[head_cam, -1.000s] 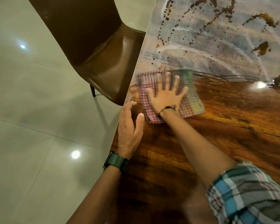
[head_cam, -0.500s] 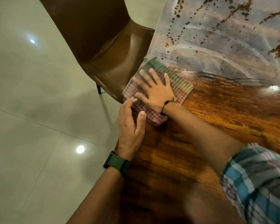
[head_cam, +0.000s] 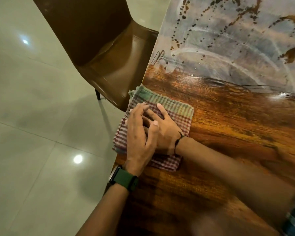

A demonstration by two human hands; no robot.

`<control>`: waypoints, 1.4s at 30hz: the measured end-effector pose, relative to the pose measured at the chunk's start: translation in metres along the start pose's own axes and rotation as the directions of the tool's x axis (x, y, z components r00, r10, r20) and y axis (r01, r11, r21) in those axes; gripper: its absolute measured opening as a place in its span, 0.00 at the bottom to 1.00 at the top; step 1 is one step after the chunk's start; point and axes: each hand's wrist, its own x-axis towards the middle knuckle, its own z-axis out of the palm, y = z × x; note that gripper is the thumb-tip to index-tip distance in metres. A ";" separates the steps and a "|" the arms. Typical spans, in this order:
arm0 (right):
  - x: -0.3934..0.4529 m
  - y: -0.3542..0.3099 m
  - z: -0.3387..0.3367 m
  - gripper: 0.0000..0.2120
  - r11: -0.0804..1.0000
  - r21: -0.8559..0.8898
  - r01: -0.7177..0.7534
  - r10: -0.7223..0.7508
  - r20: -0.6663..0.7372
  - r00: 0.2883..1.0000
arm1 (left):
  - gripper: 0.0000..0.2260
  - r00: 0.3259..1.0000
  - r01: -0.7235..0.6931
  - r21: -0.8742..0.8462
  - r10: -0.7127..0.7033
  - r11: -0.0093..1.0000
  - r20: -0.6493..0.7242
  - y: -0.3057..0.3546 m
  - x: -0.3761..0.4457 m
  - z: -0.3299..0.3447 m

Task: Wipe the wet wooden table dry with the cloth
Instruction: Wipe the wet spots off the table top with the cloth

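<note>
So the checked cloth (head_cam: 162, 116) sits folded at the tabletop's (head_cam: 228, 126) left edge, one corner hanging just over it. Right hand (head_cam: 165, 132) lies flat on the cloth, fingers straight, nothing pinched. Left hand (head_cam: 140, 133) rests partly on top of it, fingers relaxed (green watch (head_cam: 124, 179) on that wrist). Far tabletop is smeared with droplets; brown chair (head_cam: 106, 53) beside it.

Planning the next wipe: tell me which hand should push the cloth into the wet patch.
Right hand: probably, as it lies flat on the cloth, nearer the wet patch. Left hand overlaps it at the table edge.
</note>
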 end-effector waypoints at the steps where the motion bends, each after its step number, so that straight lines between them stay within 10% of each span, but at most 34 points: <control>1: 0.005 0.009 -0.001 0.31 0.999 -0.027 0.021 -0.021 0.021 1.000 | 0.22 1.000 -0.006 0.002 0.006 1.000 0.005 0.000 0.001 -0.001; 12: 0.064 0.052 -0.010 0.32 0.896 0.007 -0.445 0.444 -0.058 0.894 | 0.20 0.998 0.017 -0.078 -0.022 0.997 -0.064 0.008 -0.010 -0.012; 21: 0.020 -0.018 0.003 0.30 0.990 0.045 -0.135 0.136 -0.002 0.991 | 0.23 0.997 0.045 -0.069 -0.049 0.997 -0.058 0.006 -0.005 -0.011; 31: 0.060 0.059 -0.012 0.28 0.861 0.080 -0.502 0.507 -0.052 0.860 | 0.20 0.999 -0.015 -0.022 0.014 1.000 -0.038 0.005 -0.003 0.007; 42: 0.005 0.054 0.000 0.28 0.917 0.058 -0.394 0.398 -0.091 0.913 | 0.21 0.998 -0.047 0.067 0.050 0.997 -0.049 -0.006 0.043 0.015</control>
